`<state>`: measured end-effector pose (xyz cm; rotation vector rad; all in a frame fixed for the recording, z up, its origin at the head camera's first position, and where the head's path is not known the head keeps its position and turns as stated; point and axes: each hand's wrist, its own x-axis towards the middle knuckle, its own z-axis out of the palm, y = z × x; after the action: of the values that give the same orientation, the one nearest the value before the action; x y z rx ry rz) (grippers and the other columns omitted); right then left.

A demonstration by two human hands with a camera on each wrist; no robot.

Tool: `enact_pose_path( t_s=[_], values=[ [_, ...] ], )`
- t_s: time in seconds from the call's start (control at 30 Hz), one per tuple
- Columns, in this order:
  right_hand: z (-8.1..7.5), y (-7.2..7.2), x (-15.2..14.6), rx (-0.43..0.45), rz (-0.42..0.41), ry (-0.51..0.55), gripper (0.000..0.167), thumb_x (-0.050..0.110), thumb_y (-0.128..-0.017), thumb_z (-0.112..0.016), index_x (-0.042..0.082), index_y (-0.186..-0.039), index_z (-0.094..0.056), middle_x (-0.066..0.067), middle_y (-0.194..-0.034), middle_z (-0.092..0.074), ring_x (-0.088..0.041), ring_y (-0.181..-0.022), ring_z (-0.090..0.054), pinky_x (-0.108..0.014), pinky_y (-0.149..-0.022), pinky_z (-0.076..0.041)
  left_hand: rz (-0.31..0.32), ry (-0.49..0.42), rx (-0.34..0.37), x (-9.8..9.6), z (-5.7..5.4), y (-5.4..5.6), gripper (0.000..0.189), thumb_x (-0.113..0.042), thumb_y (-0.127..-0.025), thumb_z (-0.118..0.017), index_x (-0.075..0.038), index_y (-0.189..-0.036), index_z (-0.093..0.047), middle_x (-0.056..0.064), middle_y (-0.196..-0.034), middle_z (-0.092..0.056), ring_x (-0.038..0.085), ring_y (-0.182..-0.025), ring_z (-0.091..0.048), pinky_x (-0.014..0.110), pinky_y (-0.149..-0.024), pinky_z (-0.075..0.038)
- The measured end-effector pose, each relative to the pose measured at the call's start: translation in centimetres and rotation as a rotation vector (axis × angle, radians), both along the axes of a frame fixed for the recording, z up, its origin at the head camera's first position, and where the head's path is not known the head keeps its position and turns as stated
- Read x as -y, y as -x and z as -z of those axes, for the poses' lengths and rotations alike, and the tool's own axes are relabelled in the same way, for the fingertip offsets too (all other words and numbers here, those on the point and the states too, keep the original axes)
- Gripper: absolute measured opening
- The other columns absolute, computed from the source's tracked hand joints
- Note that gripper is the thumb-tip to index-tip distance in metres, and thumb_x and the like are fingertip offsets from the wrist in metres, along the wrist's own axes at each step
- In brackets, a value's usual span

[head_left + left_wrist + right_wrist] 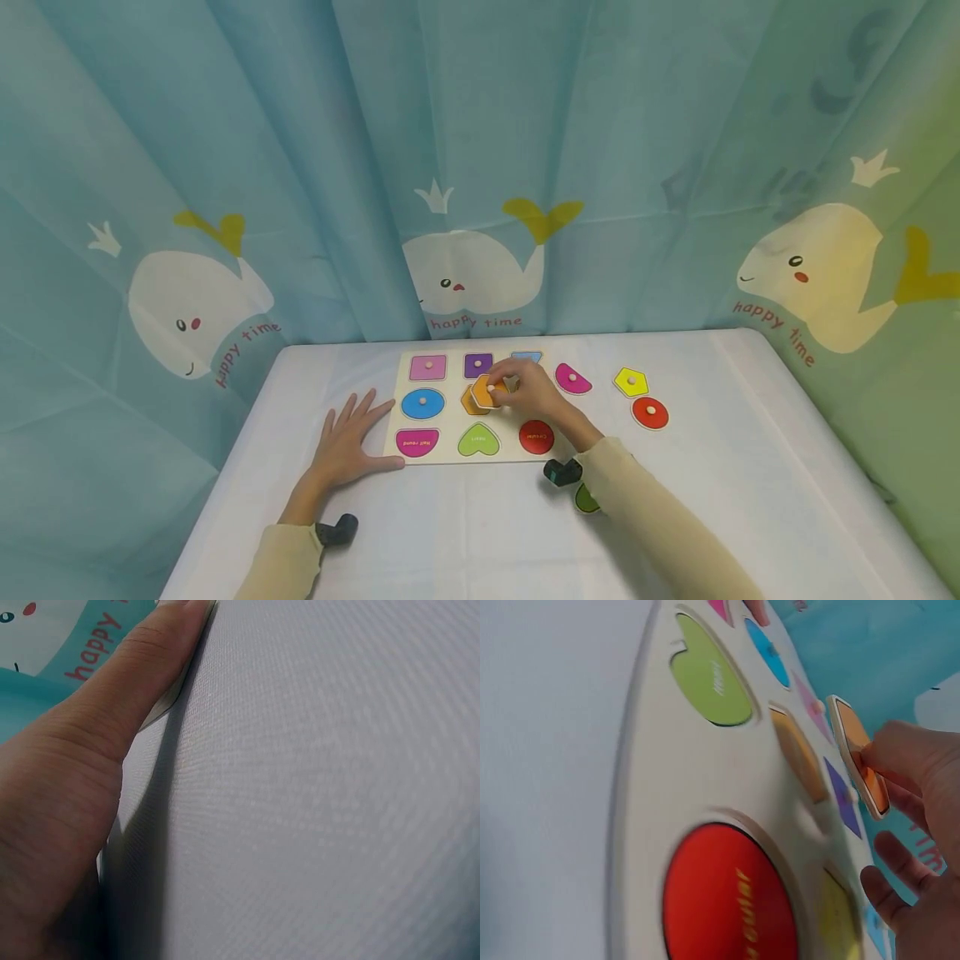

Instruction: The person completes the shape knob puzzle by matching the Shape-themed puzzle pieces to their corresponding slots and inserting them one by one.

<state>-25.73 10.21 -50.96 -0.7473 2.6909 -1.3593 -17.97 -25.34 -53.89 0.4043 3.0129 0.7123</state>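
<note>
My right hand (534,392) pinches an orange hexagon puzzle piece (849,724) by its small knob. The piece hangs tilted just above the orange hexagon recess (801,754) in the white puzzle board (507,455), apart from it in the right wrist view. My left hand (343,443) lies spread at the board's left side, its index finger and thumb touching the edge. Knobbed pieces fill the pink rectangle (428,372), purple square (477,371) and blue oval (422,408) places. Half-round (417,448), heart (478,446) and circle (536,443) recesses show printed labels.
Right of the board lie a magenta half-round piece (572,385), a yellow pentagon (630,388) and a red round piece (647,419). A dark green piece (585,502) is partly hidden under my right sleeve. A blue curtain (465,167) hangs behind the white table (720,467).
</note>
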Motion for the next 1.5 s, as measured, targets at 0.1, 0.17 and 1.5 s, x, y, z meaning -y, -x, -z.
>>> enact_pose_path(
  t_s=[0.1,0.17,1.5],
  values=[
    [0.5,0.0,0.6,-0.022,-0.019,0.007,0.008,0.007,-0.088,-0.077,0.012,-0.094,-0.078,-0.005,-0.117,-0.074,-0.026,-0.117,-0.065,-0.043,-0.092,-0.055,0.0,0.004,0.001,0.0,-0.1,-0.1,0.101,-0.061,-0.072,-0.084,-0.018,-0.155,-0.047,0.019,-0.167,-0.027,0.049,-0.153,-0.013,0.075,-0.117,-0.003],
    [0.7,0.0,1.0,-0.028,-0.022,-0.003,0.007,0.007,-0.088,-0.077,0.01,-0.094,-0.078,-0.006,-0.116,-0.074,-0.027,-0.119,-0.065,-0.046,-0.1,-0.051,-0.001,0.004,0.004,-0.1,-0.1,-0.1,0.101,-0.06,-0.072,-0.084,-0.017,-0.155,-0.047,0.019,-0.167,-0.027,0.049,-0.153,-0.013,0.075,-0.117,-0.003],
    [1.8,-0.1,3.0,0.0,0.116,-0.146,0.004,0.014,-0.086,-0.082,0.013,-0.089,-0.08,-0.008,-0.119,-0.067,-0.031,-0.117,-0.051,-0.049,-0.102,-0.043,-0.011,0.001,0.02,-0.1,-0.2,0.0,0.103,-0.063,-0.071,-0.084,-0.019,-0.156,-0.045,0.018,-0.168,-0.025,0.049,-0.154,-0.012,0.075,-0.117,-0.001]
  ],
)
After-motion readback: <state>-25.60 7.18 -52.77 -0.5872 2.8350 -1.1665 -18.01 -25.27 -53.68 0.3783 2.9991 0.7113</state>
